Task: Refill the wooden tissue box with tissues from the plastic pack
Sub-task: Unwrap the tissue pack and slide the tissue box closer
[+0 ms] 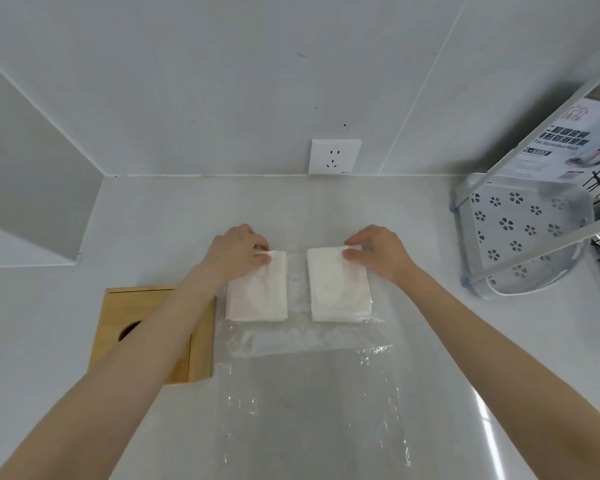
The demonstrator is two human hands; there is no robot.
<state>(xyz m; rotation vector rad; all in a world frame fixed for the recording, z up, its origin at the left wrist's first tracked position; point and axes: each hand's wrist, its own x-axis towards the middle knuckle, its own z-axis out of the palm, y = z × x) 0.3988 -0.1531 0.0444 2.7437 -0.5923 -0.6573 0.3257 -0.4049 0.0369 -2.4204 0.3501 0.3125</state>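
Head view: hands (238,251) on tissues (257,294)

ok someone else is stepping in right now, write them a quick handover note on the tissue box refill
Left hand: pinching the far end of the left tissue stack.
Right hand: pinching the far end of the right tissue stack.
Both stacks lie on the clear plastic pack, spread flat on the counter.
Wooden tissue box sits left of the stacks, partly under the left forearm.
Done: tissues split into two stacks.
Left: get the tissues into the box.
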